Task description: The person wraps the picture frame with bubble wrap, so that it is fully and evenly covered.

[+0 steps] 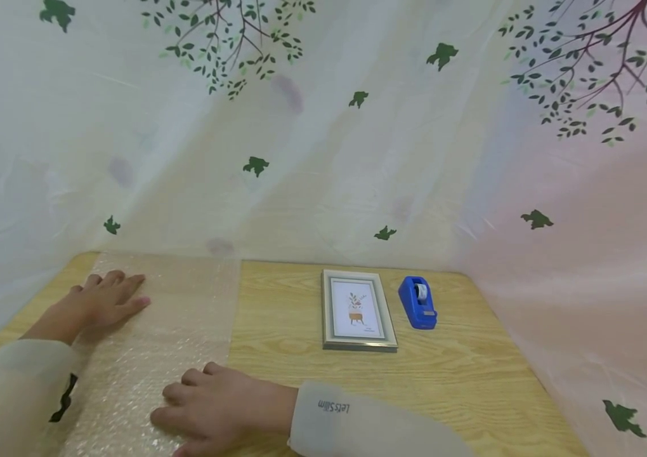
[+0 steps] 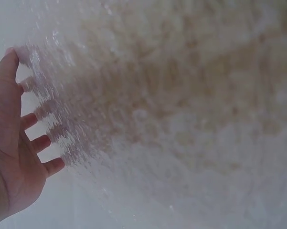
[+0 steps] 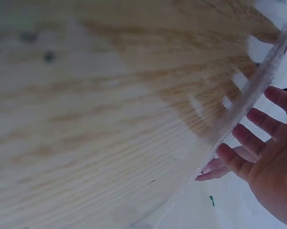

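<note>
A sheet of clear bubble wrap (image 1: 186, 311) lies flat along the left part of the wooden table. On its far left portion rests my left hand (image 1: 101, 303), fingers spread. My right hand (image 1: 217, 406) lies nearer the front, over the sheet, with its fingers extended to the left. In the left wrist view the fingertips of the left hand (image 2: 19, 138) touch the bubbled surface (image 2: 148, 114). The right wrist view has the right hand (image 3: 272, 143) with straight fingers against the edge of the wrap (image 3: 253, 95). Neither hand grips anything.
A silver picture frame (image 1: 358, 311) with a potted-plant print lies right of the wrap. Beside it stands a blue tape dispenser (image 1: 417, 303) holding a roll of tape. The wooden table (image 1: 460, 374) meets a hanging sheet printed with leaves (image 1: 323, 190) at its back and sides.
</note>
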### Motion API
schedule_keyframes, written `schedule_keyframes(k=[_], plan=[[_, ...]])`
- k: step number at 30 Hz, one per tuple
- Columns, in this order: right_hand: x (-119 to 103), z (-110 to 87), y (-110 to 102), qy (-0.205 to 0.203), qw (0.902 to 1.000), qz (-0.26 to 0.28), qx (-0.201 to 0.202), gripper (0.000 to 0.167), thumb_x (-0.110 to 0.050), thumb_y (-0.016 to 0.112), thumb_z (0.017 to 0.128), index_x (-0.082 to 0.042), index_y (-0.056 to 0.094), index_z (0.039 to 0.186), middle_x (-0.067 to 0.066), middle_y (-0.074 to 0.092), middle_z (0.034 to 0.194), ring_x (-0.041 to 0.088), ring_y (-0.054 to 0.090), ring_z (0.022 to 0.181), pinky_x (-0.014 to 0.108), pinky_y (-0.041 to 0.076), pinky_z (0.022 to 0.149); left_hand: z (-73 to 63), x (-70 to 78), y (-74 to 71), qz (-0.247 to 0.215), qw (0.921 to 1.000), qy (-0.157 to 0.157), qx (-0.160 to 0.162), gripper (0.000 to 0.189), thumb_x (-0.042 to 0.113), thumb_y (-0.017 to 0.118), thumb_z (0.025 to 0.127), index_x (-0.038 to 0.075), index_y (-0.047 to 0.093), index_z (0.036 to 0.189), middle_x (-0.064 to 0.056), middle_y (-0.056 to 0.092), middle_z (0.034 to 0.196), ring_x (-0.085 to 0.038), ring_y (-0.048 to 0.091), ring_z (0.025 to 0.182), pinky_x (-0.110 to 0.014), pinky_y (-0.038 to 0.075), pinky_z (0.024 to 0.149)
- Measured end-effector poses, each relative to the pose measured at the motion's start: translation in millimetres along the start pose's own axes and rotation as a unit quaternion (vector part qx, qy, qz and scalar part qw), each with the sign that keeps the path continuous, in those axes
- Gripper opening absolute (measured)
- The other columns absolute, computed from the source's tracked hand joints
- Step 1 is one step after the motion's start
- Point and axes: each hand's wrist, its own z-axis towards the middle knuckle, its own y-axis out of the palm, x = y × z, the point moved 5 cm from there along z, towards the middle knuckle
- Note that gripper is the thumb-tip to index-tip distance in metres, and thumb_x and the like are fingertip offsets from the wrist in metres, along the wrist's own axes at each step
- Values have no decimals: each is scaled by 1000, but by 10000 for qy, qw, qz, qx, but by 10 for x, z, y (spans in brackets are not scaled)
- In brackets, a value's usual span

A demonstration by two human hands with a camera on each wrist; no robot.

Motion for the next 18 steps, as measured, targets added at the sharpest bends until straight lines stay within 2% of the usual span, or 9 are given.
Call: schedule_keyframes(k=[13, 18], plan=[[-8, -36, 20, 24, 9999, -153, -42, 66, -70, 36, 100, -41, 28, 158, -14, 33, 154, 5, 37, 132, 27, 38, 103, 65, -16, 16, 11, 9999, -62, -86, 91, 70, 33, 102, -5, 33, 154, -42, 32, 146, -73, 24, 126, -87, 25, 91], [-15, -63, 28, 45, 9996, -261, -39, 66, -71, 35, 100, -41, 27, 159, -14, 33, 155, 6, 37, 133, 27, 38, 103, 49, 16, 10, -56, 9998, -131, -161, 94, 72, 34, 101, -5, 31, 155, -44, 28, 147, -74, 21, 127, -87, 21, 93]])
